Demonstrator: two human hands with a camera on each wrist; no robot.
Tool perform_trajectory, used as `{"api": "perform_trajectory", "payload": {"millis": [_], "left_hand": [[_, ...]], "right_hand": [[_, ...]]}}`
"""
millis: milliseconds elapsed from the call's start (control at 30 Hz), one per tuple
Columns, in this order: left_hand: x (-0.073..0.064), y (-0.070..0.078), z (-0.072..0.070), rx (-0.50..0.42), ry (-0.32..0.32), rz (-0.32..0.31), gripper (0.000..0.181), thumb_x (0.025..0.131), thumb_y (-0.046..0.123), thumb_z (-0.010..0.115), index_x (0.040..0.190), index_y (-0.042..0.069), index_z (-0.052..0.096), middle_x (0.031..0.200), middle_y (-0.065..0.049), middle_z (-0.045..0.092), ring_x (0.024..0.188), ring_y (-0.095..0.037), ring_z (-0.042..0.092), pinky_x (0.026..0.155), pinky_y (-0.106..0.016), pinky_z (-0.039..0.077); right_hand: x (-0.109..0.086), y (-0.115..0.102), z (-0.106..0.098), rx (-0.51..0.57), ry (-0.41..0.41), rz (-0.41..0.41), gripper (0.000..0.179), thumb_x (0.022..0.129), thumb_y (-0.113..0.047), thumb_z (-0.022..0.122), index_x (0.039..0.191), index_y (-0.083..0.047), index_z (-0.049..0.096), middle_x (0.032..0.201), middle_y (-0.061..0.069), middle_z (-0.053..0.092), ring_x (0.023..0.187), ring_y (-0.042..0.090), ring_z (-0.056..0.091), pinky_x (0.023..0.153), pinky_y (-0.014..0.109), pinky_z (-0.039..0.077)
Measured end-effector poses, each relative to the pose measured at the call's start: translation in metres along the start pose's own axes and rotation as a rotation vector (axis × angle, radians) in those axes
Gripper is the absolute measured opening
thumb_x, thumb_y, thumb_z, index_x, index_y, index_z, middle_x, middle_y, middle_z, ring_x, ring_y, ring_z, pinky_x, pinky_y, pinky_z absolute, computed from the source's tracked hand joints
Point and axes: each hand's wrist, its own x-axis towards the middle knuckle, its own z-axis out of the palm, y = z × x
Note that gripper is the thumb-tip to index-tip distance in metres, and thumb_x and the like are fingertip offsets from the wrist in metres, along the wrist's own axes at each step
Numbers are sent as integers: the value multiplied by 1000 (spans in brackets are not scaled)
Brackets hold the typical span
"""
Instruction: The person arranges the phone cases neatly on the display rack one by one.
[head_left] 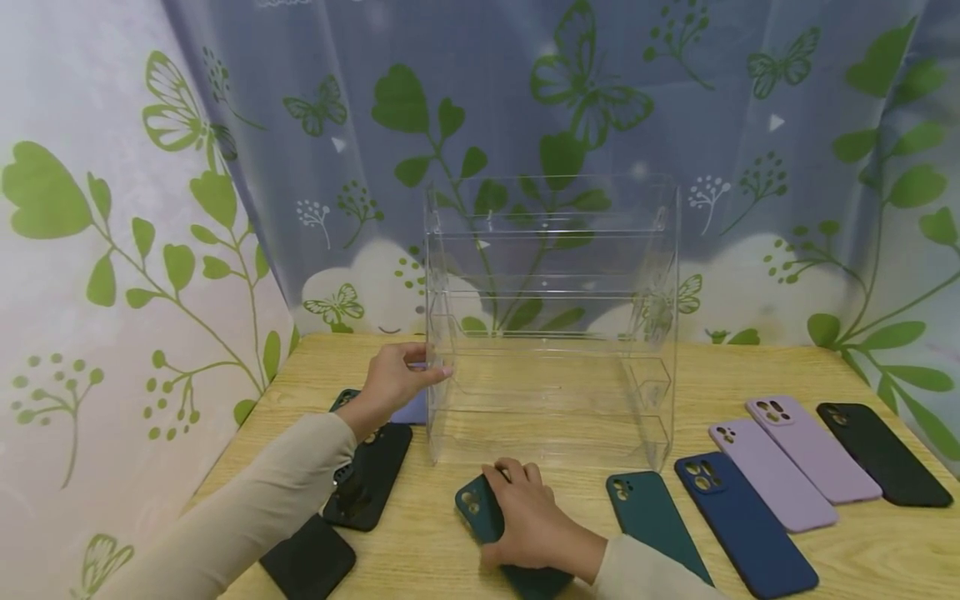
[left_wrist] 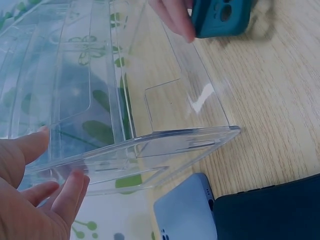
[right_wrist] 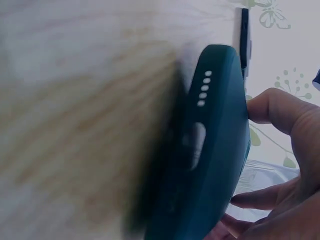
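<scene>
A clear acrylic tiered rack (head_left: 551,337) stands upright on the wooden table. My left hand (head_left: 397,379) holds its left side panel, thumb at the front edge and fingers on the outer side, as the left wrist view of the hand (left_wrist: 47,185) shows. In front of the rack, my right hand (head_left: 532,517) grips a dark green phone case (head_left: 483,517) by its long edges. The right wrist view shows the case (right_wrist: 215,135) tilted edge-on, with its speaker holes and port cutout visible and the thumb on one face.
To the right lie another green case (head_left: 652,508), a navy case (head_left: 742,521), two lilac cases (head_left: 772,475) and a black case (head_left: 885,454). Left of the rack are black cases (head_left: 378,483) and a bluish-lilac one (head_left: 411,408). A patterned curtain (head_left: 480,50) hangs behind.
</scene>
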Motion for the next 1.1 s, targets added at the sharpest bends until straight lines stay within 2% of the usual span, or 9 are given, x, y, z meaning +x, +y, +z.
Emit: {"api": "perform_trajectory", "payload": {"millis": [200, 467, 567, 833, 1100], "left_hand": [[-1, 0, -1, 8, 4, -3, 59, 85, 30, 76, 135, 7, 55, 134, -13, 57, 118, -30, 57, 92, -46, 52], [-1, 1, -2, 21, -9, 7, 59, 85, 29, 75, 136, 6, 54, 136, -13, 55, 118, -30, 57, 92, -46, 52], [-1, 1, -2, 24, -6, 12, 60, 85, 29, 75, 136, 5, 54, 135, -14, 56, 118, -30, 57, 92, -45, 52], [0, -1, -1, 17, -6, 32, 61, 84, 29, 76, 135, 5, 54, 132, -15, 58, 116, -31, 59, 91, -45, 53], [0, -1, 0, 22, 4, 43, 58, 84, 27, 76, 134, 4, 56, 131, -14, 59, 115, -30, 60, 90, -44, 54]], "right_hand": [[-2, -10, -16, 31, 5, -10, 94, 67, -27, 78, 147, -1, 35, 140, 21, 38, 109, 30, 38, 82, 44, 40], [-3, -21, -42, 55, 45, -35, 92, 72, -30, 76, 149, -5, 32, 142, 20, 36, 108, 29, 39, 77, 43, 40], [-2, -26, -53, 54, 86, -48, 92, 74, -32, 76, 150, -6, 31, 143, 19, 35, 111, 30, 39, 76, 43, 41], [1, -40, -86, 26, 216, -54, 94, 76, -30, 76, 152, -8, 25, 147, 18, 32, 122, 35, 38, 84, 46, 46], [10, -52, -123, 23, 355, -59, 98, 79, -35, 74, 154, -7, 17, 147, 20, 33, 119, 35, 44, 88, 49, 49]]}}
